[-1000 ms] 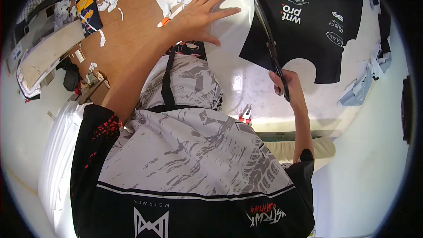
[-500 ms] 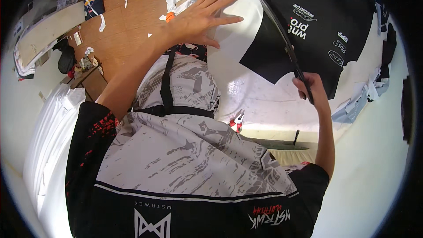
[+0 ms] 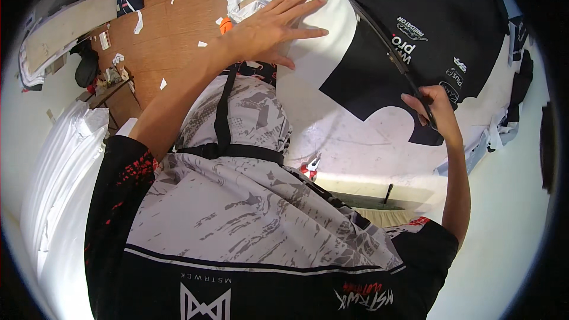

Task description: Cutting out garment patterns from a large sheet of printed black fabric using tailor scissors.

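Observation:
A large black fabric panel (image 3: 349,83) with white printed marks lies on the pale table, and a white fabric margin (image 3: 317,47) runs along its left side. My left hand (image 3: 284,26) rests palm down on that margin, fingers spread, holding nothing. In my right hand (image 3: 440,106) are long black scissors (image 3: 388,50), gripped by the handles over the panel. Their blades point up and to the left, with the tip at the border between black and white. How far the blades are apart is hard to make out.
Red-handled snips (image 3: 309,169) lie near the table's front edge. White fabric scraps (image 3: 246,0) litter the brown floor (image 3: 189,15) at upper left, near an orange object (image 3: 226,25). Light fabric strips (image 3: 495,133) bunch at the table's right. White cloth (image 3: 56,178) hangs at far left.
My right hand and the scissors have shifted a little right and down. More of the panel's curved lower edge shows. My left hand stays nearly where it was, still spread.

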Demonstrator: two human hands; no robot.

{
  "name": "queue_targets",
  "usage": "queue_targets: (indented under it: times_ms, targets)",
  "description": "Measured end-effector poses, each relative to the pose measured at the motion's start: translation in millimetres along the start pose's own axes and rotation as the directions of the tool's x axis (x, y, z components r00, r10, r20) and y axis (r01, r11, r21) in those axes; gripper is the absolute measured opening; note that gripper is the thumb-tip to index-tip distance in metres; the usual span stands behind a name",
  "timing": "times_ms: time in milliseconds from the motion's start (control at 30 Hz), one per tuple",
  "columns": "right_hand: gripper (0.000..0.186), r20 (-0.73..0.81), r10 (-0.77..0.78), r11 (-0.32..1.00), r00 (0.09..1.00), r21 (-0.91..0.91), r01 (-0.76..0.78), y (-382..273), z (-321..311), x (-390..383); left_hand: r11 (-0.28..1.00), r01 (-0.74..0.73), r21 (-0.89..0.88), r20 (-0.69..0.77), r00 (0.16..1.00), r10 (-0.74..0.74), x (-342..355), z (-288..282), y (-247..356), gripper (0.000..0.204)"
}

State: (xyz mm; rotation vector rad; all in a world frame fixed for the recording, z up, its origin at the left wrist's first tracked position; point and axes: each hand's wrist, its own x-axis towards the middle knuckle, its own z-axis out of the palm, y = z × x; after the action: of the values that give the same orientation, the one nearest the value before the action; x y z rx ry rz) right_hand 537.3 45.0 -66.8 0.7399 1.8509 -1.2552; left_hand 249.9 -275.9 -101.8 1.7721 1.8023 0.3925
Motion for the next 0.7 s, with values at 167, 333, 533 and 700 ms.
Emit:
queue_targets:
  times_ms: [167,333,533,700]
  targets:
    - [0.047,0.018,-0.054,0.995,0.998,0.079,0.052,2.0,-15.2,9.1,1.0,-0.011,0.008,-0.004,1.0,0.011,-0.2,-1.6,5.9,0.097]
    - [0.051,-0.029,-0.009,0.999,1.0,-0.04,0.007,-15.9,-19.4,14.2,1.0,-0.001,0.008,-0.002,1.0,0.001,-2.1,-2.7,5.0,0.094]
    - [0.055,-0.05,-0.03,0.999,0.998,-0.02,0.029,-30.6,-14.6,14.0,0.999,-0.018,-0.046,-0.008,1.0,0.018,-1.2,-4.7,-3.1,0.1]
    - [0.059,-0.254,-0.185,0.981,0.949,-0.11,0.162,-42.2,17.7,-3.0,0.998,-0.056,-0.037,-0.026,0.998,0.055,4.1,-31.3,-13.6,0.084]
